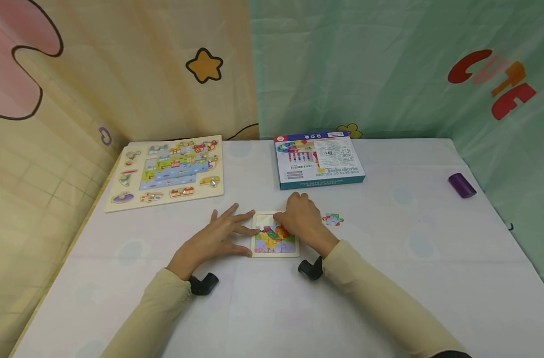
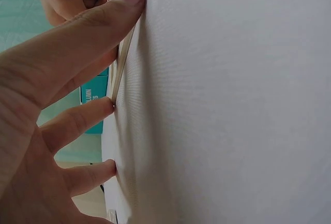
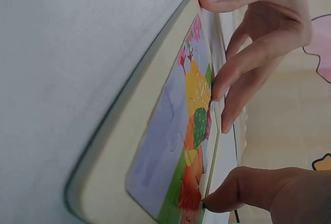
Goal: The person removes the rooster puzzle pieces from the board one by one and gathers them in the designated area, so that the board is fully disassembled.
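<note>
One spread left hand (image 1: pixel 217 237): touching puzzle (image 1: pixel 276 245)
One right hand (image 1: pixel 304 219): at puzzle, grip unclear
One gap (image 1: pixel 265 220): filling, apparently; next needs loose piece (image 1: pixel 333 219)

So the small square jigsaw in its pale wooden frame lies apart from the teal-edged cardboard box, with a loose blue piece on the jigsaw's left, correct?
Not quite: the head view shows the loose blue jigsaw piece to the right of the small square jigsaw. The rest holds: the jigsaw lies apart from the teal-edged cardboard box.
</note>
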The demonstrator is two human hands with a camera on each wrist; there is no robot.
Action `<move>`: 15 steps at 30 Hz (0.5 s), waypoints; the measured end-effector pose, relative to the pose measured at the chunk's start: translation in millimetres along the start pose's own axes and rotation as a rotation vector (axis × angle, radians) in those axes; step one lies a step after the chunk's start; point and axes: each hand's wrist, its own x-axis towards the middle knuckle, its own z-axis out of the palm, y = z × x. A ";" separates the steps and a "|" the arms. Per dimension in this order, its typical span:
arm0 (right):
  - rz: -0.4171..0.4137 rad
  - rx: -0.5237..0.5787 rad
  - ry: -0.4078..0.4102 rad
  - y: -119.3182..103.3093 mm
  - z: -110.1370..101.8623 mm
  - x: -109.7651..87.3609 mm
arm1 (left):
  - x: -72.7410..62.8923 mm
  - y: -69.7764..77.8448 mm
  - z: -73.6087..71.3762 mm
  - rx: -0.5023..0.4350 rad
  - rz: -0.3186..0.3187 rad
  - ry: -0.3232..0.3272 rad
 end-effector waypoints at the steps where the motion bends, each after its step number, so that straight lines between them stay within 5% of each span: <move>1: 0.002 -0.007 0.001 -1.1 0.3 0.7 | 0.0 0.0 -0.2 0.004 -0.002 0.001; 9: 0.004 -0.005 -0.002 -1.6 -0.1 -0.7 | 0.1 1.3 -1.8 0.027 0.002 0.007; 15: -0.084 0.102 0.029 9.6 -0.1 -5.7 | 0.7 1.0 -0.7 0.035 0.010 0.011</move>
